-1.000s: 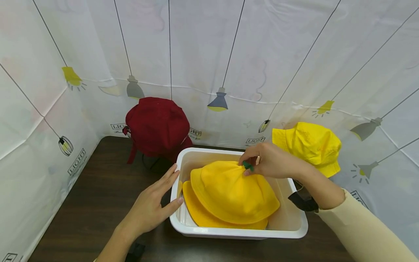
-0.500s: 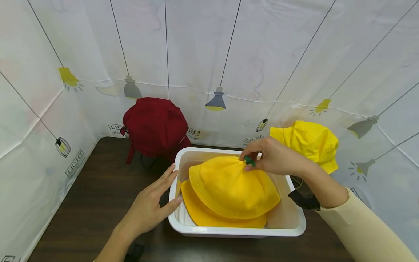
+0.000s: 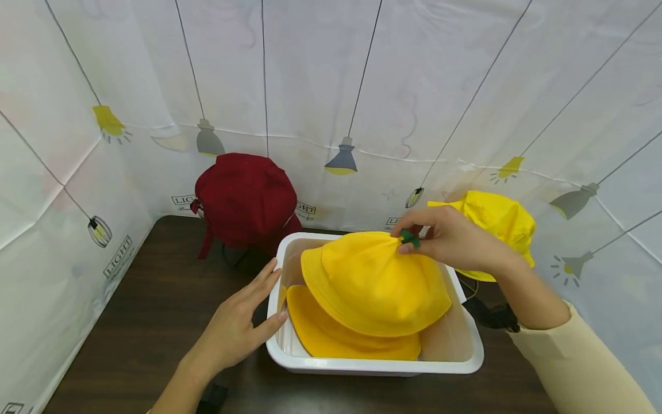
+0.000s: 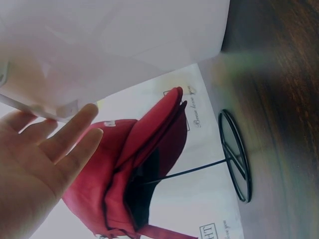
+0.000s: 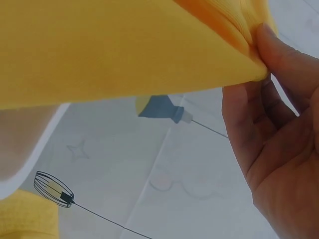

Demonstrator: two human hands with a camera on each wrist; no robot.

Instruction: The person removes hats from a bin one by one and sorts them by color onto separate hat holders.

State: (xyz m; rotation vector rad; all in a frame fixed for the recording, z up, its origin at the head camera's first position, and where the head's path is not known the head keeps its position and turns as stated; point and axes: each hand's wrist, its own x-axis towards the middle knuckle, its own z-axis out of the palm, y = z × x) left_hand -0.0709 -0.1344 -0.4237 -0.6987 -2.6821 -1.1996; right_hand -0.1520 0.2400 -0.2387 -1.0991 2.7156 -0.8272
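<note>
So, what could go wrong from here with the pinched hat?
1. The right grip pinches the upper yellow hat only at its crown, by the green tip; it might swing or slip.
2. That hat overlaps the lower yellow hat in view; if they touch, it could drag along.
3. The red cap sits on a thin wire stand near the white tub; a bump might topple it.

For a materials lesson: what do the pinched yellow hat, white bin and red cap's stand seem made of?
Yellow hat: matte fabric, perhaps cotton or felt; it gathers in soft folds.
White bin: probably smooth plastic; rounded, moulded-looking rim.
Stand: likely black metal wire; thin rod, ring base.
</note>
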